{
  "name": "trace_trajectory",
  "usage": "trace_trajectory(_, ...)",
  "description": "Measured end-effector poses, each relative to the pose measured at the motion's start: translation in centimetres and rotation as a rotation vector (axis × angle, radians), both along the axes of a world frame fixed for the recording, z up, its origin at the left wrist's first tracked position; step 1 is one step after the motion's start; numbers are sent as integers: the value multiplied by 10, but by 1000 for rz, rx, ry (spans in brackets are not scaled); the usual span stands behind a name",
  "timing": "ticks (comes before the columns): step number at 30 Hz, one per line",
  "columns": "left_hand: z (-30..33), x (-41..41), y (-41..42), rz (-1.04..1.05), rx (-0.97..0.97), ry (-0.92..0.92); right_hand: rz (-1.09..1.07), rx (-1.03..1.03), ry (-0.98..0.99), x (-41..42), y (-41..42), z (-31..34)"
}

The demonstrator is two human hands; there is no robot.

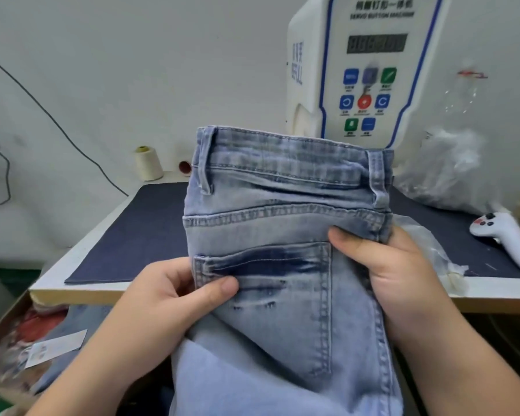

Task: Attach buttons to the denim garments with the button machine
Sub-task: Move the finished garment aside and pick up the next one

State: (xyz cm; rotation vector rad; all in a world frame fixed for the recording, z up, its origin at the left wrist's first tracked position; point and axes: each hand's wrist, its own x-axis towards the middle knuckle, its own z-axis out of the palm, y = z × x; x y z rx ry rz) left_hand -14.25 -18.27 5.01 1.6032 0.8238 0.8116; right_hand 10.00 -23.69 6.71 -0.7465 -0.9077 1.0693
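Note:
A pair of light blue jeans (285, 211) is held upright in front of me, waistband on top, its back pocket facing the camera. My left hand (174, 295) pinches the left edge of the denim beside the pocket, thumb on the front. My right hand (394, 271) grips the right edge just under the waistband, thumb on the front and fingers behind. The white button machine (370, 70) with its coloured keypad stands right behind the jeans; its lower part is hidden by the denim.
A dark blue mat (132, 235) covers the white table (81, 253). A cream thread cone (147, 163) stands at the back left. Clear plastic bags (445, 172) and a white handheld controller (505, 238) lie at the right. A bin with garments and paper tags (51, 349) sits lower left.

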Motion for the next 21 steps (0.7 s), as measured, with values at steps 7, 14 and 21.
trace_trajectory(7,5,8,-5,181,264,-5,3,-28,-76,7,7,-7)
trace_trajectory(14,13,12,-10,405,214,-188,-142,-92,-449,-8,10,-27)
trace_trajectory(21,16,11,-10,472,179,-118,-91,-123,-386,-17,8,-37)
